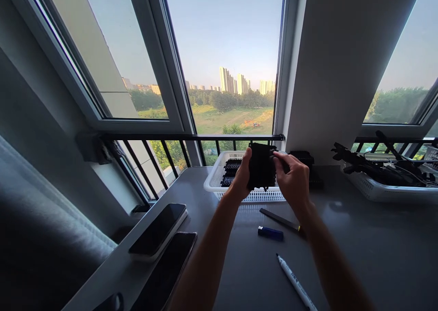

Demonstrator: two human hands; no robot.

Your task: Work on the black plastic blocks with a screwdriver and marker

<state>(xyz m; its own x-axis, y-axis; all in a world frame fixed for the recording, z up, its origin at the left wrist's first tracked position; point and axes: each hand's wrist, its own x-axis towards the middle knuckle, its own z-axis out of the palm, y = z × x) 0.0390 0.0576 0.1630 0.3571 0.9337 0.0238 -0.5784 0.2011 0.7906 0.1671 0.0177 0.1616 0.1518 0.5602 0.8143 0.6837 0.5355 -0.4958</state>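
A flat black part (262, 165) with small tabs along its edges is held up above a white perforated basket (219, 190). My left hand (242, 174) grips its left side, thumb along the edge. At its upper right edge, my right hand (290, 174) is closed in a pinch; whatever lies between those fingertips is too dark and small to make out. More black ribbed parts (230, 173) lie inside the basket, partly hidden behind my left hand and the held part.
On the grey table (239, 265) are a blue lighter (270, 233), a dark flat strip (278, 218), a white marker (294, 281) and two phones (159, 231) (167, 274). Black pieces (301, 157) stand behind my right hand. Another white basket (386, 190) holds black parts at right.
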